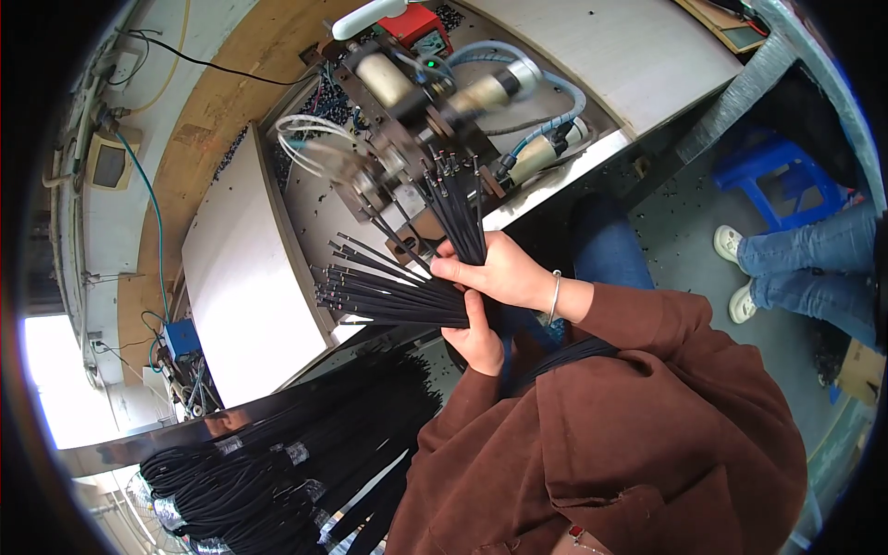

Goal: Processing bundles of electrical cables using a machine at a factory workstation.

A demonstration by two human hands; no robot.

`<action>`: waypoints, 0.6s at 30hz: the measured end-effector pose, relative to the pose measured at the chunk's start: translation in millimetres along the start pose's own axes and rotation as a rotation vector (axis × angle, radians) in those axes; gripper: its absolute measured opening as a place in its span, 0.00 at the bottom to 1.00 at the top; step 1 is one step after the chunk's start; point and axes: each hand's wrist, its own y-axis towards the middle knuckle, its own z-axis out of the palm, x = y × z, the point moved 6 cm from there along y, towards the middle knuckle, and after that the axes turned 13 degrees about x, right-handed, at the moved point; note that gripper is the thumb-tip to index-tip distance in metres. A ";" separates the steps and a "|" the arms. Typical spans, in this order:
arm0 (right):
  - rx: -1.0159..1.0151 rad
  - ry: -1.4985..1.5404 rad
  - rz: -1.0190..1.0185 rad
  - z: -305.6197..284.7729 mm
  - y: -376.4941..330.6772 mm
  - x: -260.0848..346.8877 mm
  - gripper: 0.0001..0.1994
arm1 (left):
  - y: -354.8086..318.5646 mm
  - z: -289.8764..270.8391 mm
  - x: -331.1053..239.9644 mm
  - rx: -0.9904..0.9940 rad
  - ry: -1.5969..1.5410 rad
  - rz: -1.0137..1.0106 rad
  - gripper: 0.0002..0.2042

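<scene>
My left hand [478, 347] is closed around a thick bunch of black cords [388, 294], whose tipped ends fan out to the left. Just above it, my right hand [504, 273] grips a second bunch of black cords [453, 208] that points up to the machine. One cord reaches from my right fingers toward the machine's head [407, 199]; whether it touches is hard to tell. The two hands are close together, and the cords' other ends run down past my lap. The bench machine [398, 92] has metal cylinders and hoses, partly blurred.
Large bundles of black cords [250, 490] hang over a rail at the lower left. A red box [416, 28] sits behind the machine, and small dark bits litter the bench. To the right are a blue stool [782, 180] and another person's legs [814, 268].
</scene>
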 end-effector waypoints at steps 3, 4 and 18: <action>0.031 0.009 -0.063 2.2 -1.7 2.6 0.10 | -1.6 0.6 0.3 0.008 -0.006 0.004 0.14; 0.047 0.014 -0.095 3.6 -2.6 4.1 0.10 | -4.1 2.6 0.3 0.035 0.015 0.008 0.15; -0.112 -0.001 -0.133 -1.5 -19.4 2.5 0.08 | -13.1 1.2 2.3 0.081 0.015 -0.009 0.14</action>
